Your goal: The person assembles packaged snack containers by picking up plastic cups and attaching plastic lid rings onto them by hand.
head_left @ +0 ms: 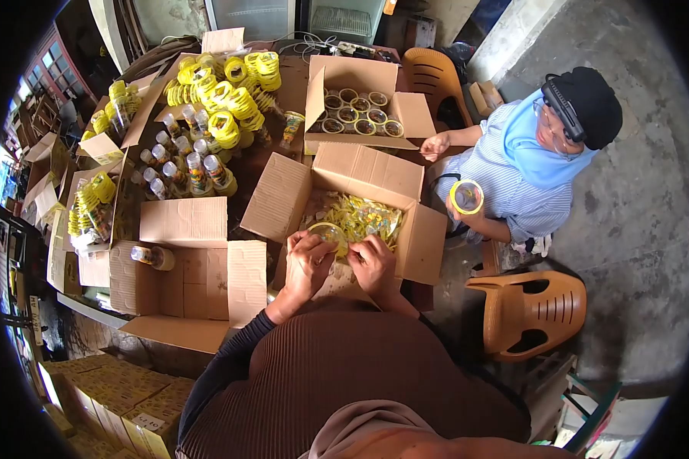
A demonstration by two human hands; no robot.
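Observation:
Both my hands are over an open cardboard box (367,164) filled with yellow printed plastic wrappers (375,218). My left hand (308,264) is closed around a clear round container (327,232) with a yellowish rim, held above the wrappers. Close by on its right, my right hand (373,264) has its fingers pinched together near the container's edge; I cannot tell what is between them.
Behind stands a box (352,73) of clear round containers. Yellow rings (226,103) and bottles (199,172) crowd the table at left, beside another open box (184,287). At right a person (528,164) holds a yellow-rimmed container (467,197), near an orange chair (528,314).

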